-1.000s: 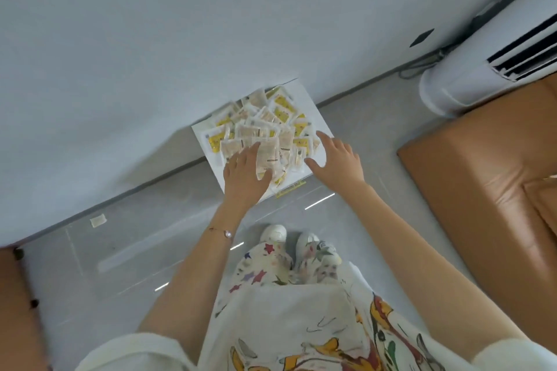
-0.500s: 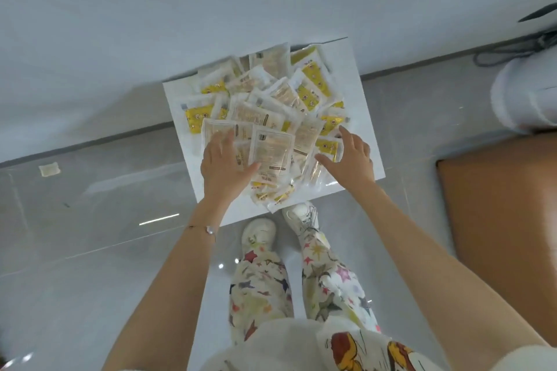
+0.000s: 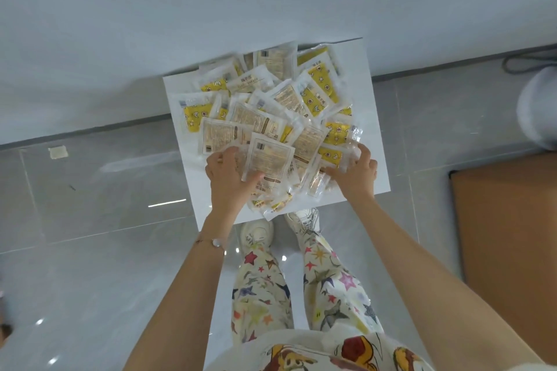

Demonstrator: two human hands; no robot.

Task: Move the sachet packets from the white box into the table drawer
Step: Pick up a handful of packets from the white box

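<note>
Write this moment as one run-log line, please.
stage: gathering | left hand: grips sachet packets | right hand: grips sachet packets | white box: on floor, heaped | drawer: not in view

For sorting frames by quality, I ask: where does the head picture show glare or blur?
Head view: a white glare streak lies on the glossy grey floor tiles; the clear plastic sachet packets glint; the farthest packets look slightly smeared.

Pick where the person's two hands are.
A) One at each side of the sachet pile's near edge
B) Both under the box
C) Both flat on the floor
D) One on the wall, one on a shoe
A: the left hand and right hand hold the sachets at the pile's near edge, on the box.
</note>
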